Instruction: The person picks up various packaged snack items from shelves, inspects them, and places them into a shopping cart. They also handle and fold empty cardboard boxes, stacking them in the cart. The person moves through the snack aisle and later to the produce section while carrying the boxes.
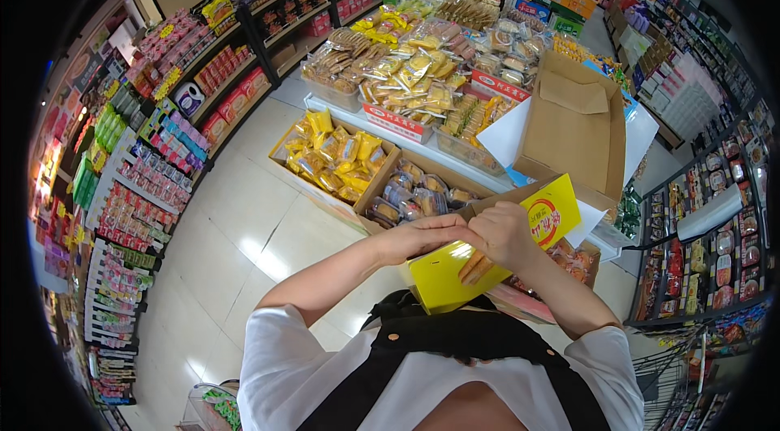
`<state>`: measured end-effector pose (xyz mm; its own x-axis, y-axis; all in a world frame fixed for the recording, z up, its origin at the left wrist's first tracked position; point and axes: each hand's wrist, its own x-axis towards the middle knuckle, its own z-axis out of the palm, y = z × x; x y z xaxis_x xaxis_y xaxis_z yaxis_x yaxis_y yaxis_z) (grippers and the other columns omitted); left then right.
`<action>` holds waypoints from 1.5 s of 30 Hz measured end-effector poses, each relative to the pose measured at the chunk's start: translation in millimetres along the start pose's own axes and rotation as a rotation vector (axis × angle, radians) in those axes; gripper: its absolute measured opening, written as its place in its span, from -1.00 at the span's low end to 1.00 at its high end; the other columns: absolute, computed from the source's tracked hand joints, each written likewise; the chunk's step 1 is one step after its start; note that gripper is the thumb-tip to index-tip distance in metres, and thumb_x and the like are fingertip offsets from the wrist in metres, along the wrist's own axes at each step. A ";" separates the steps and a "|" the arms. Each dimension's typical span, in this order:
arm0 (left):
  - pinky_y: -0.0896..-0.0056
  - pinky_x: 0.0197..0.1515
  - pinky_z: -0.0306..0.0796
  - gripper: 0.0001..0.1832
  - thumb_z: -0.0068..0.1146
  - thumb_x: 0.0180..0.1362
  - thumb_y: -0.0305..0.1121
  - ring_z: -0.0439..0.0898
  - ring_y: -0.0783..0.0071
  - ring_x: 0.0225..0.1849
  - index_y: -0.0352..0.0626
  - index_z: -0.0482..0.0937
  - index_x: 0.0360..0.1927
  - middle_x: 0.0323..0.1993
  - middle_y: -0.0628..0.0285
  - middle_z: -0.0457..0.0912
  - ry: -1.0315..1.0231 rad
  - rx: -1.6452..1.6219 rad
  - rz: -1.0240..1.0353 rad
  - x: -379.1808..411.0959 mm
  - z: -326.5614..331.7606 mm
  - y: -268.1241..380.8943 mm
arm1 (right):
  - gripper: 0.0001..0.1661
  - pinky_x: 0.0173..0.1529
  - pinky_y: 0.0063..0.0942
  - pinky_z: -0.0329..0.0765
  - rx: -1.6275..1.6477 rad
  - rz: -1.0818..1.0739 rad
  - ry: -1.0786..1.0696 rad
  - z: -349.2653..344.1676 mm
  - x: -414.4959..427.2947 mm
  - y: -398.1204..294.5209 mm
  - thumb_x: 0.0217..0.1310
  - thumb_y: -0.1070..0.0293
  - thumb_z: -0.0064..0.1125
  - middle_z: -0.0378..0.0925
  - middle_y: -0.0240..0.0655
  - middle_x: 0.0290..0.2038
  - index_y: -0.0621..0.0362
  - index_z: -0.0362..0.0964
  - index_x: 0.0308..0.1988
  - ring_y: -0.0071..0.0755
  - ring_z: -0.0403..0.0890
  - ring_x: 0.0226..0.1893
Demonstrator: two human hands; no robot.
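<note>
In front of my chest is a yellow cardboard box (448,288) with printed writing and a picture of baked snacks on its outer face; brown cardboard shows along its upper edge. My right hand (503,233) is closed in a fist over that edge. From the left, my left hand (420,239) also grips the edge, and its fingers meet the right hand, so some fingertips are hidden. Just beyond my hands, a carton (399,157) holds dark-filled wrapped cakes (420,193). To its left, another carton is filled with yellow-wrapped snacks (335,154).
An empty brown cardboard box (570,126) rests tilted on the display at the right. Behind the cartons, a white display table (341,117) bears heaps of packaged pastries (420,68). Stocked shelves (244,35) curve along the left. At lower right is a wire rack (661,382).
</note>
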<state>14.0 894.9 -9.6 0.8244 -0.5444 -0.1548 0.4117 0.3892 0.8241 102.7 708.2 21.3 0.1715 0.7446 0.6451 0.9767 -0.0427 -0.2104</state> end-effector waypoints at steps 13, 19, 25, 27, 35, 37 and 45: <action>0.70 -0.35 0.26 -0.74 -0.04 0.26 -0.32 0.40 0.78 -0.35 -0.20 0.47 -0.03 -0.35 0.46 0.48 -0.089 0.283 -0.023 8.3 -8.9 -10.2 | -0.54 -0.59 -0.42 0.23 -0.015 0.112 -0.032 -5.0 -27.7 -0.3 -0.03 0.09 0.36 0.33 -0.40 -0.76 0.02 0.29 -0.72 -0.31 0.36 -0.74; 0.58 -0.53 0.25 -0.58 0.02 0.15 -0.10 0.40 0.72 -0.56 -0.23 0.53 -0.09 -0.50 0.40 0.49 0.026 0.548 -0.503 6.3 -13.3 19.6 | -0.45 -0.56 -0.38 0.36 0.017 0.225 -0.448 -13.2 -10.0 -5.1 0.05 -0.17 0.22 0.47 -0.28 -0.70 0.05 0.40 -0.67 -0.23 0.54 -0.62; 0.62 -0.52 0.15 -0.71 -0.02 0.18 -0.09 0.31 0.78 -0.56 -0.09 0.57 -0.36 -0.59 0.54 0.40 -0.248 0.600 -0.693 21.9 -12.7 22.9 | -0.25 -0.49 -0.24 0.43 0.293 0.139 -0.867 -24.1 27.9 -9.2 0.04 -0.39 0.06 0.48 -0.16 -0.67 0.15 0.47 -0.63 -0.05 0.55 -0.57; 0.62 -0.54 0.09 -0.74 -0.03 0.22 -0.11 0.25 0.77 -0.59 -0.04 0.51 -0.43 -0.64 0.57 0.29 -0.224 0.516 -0.627 17.8 -3.4 20.2 | -0.25 -0.48 -0.23 0.45 0.304 0.227 -1.007 -29.7 37.3 -10.2 0.03 -0.39 0.09 0.51 -0.12 -0.64 0.18 0.54 -0.57 -0.03 0.56 -0.54; 0.42 -0.20 0.38 -0.56 0.04 0.20 -0.08 0.49 0.48 -0.25 -0.32 0.56 -0.13 -0.24 0.21 0.57 -0.186 1.092 0.130 -33.7 -46.7 -26.7 | -0.34 -0.46 -0.20 0.49 0.345 0.044 -0.929 -16.1 24.8 -28.5 0.15 -0.30 0.02 0.55 -0.17 -0.59 0.13 0.57 -0.47 -0.03 0.60 -0.51; 0.41 -0.12 0.37 -0.55 0.02 0.22 -0.08 0.50 0.45 -0.19 -0.34 0.57 -0.14 -0.23 0.14 0.59 -0.008 0.869 -0.004 -51.4 -52.4 -27.8 | -0.40 -0.47 -0.19 0.47 0.353 -0.045 -0.817 -21.0 13.0 -31.0 0.19 -0.22 0.03 0.54 -0.19 -0.60 0.12 0.54 -0.48 -0.02 0.59 -0.51; 0.50 -0.02 0.37 -0.54 0.07 0.18 -0.05 0.55 0.47 -0.10 -0.30 0.63 -0.14 -0.21 0.15 0.66 0.461 0.685 -0.146 -119.2 -87.0 -19.4 | -0.37 -0.36 -0.28 0.52 0.146 0.525 -1.103 -70.1 34.2 -3.8 0.00 -0.25 0.27 0.58 -0.18 -0.50 0.16 0.46 -0.32 -0.10 0.63 -0.43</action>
<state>-58.5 1016.9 -54.5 0.9186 -0.1380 -0.3702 0.3223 -0.2802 0.9042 114.0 687.1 95.6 0.2693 0.8271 -0.4934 0.7865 -0.4845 -0.3829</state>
